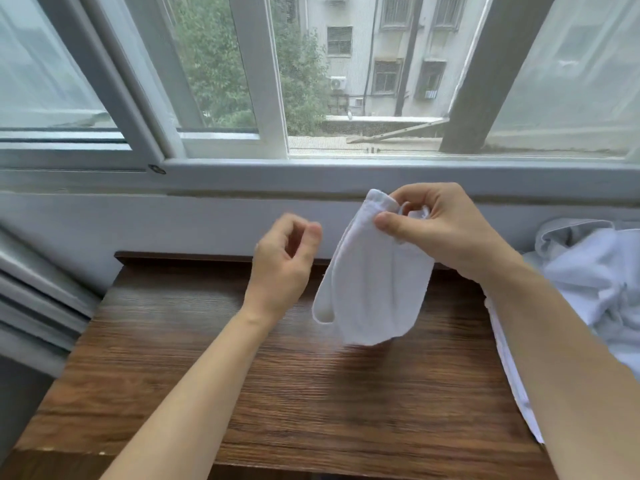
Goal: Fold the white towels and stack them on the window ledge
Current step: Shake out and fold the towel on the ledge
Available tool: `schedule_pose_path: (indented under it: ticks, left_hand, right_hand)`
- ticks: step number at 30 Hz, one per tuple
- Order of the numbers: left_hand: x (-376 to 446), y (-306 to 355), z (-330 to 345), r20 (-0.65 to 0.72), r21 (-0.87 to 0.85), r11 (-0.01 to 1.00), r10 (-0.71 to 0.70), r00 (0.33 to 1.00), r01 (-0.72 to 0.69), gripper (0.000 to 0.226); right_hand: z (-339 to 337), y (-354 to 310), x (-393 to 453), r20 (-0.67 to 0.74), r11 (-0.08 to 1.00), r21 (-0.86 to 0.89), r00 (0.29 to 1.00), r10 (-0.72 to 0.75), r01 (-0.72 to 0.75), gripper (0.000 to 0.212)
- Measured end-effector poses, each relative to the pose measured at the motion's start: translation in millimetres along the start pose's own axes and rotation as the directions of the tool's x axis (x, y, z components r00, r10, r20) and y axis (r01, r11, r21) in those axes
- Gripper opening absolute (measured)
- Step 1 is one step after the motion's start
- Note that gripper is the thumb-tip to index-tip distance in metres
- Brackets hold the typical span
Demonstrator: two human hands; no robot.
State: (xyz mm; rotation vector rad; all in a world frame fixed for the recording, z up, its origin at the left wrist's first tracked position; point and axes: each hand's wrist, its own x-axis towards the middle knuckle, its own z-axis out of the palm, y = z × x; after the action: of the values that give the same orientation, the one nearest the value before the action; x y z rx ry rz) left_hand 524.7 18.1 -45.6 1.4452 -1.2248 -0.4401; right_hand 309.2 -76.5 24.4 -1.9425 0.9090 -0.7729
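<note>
A: Currently, what lies around my hands?

B: A heap of white cloth (595, 278) lies right of your right hand (446, 230), which pinches a white towel (374, 282) by its top edge, hanging above the wooden table (242, 375). Your left hand (280, 268) is loosely curled, holding nothing, just beside the towel. The window ledge (242, 174) lies beyond both.

Count: two hands, one towel in hand, one heap, one table, one ledge.

Two bare hands are showing: right hand (446, 230) is pinching one white towel (372, 271) by its top edge; left hand (282, 261) is hanging empty beside it. One rumpled heap of white cloth (595, 271) is lying at the right; its pieces are running together, so no count. One wooden table (242, 375) is sitting under one window ledge (242, 168).
</note>
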Motion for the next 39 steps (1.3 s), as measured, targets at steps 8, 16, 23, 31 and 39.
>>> schedule_pose_path:
  ticks: [8, 16, 23, 31, 39]
  left_hand:
    - [-34, -64, 32, 0.435, 0.388, 0.918, -0.258, 0.863, 0.079, 0.027]
    - [-19, -71, 50, 0.542, 0.407, 0.898, -0.386, 0.747, 0.168, 0.014]
    - [-24, -99, 17, 0.507, 0.329, 0.935, -0.291, 0.812, 0.130, 0.032]
    - [-17, -104, -13, 0.266, 0.209, 0.935, -0.335, 0.904, 0.285, 0.020]
    - [27, 21, 25, 0.422, -0.059, 0.998, 0.027, 0.906, -0.003, 0.066]
  right_hand:
    - [-12, -12, 8, 0.016, 0.997, -0.068, 0.999, -0.031, 0.032, 0.006]
    - [-18, -17, 11, 0.045, 0.996, -0.074, 0.998, -0.049, 0.052, 0.004]
    - [-44, -4, 2, -0.084, 0.991, -0.132, 0.996, -0.023, 0.012, 0.005]
    - [-51, 1, -1, -0.114, 0.995, -0.102, 0.993, -0.026, 0.014, 0.008]
    - [-14, -14, 12, 0.098, 0.986, -0.142, 0.992, -0.074, 0.088, 0.007]
